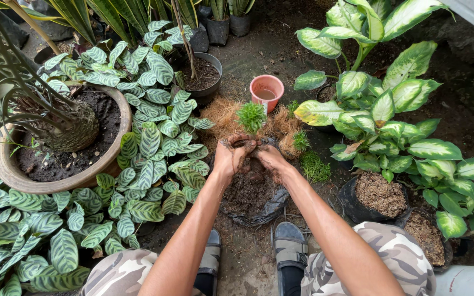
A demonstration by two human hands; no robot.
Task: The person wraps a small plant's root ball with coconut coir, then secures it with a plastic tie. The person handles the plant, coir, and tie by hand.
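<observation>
Hands, left & right, grip closed round seedling rootball over bag.

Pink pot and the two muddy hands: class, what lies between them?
In the head view, a small green seedling and brown fibre lie between the pink pot and the hands.

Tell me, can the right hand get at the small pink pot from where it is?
Probably yes. The right hand is busy with the left hand around the small green plant, but the pink pot stands just beyond, with only low brown fibre between.
</observation>
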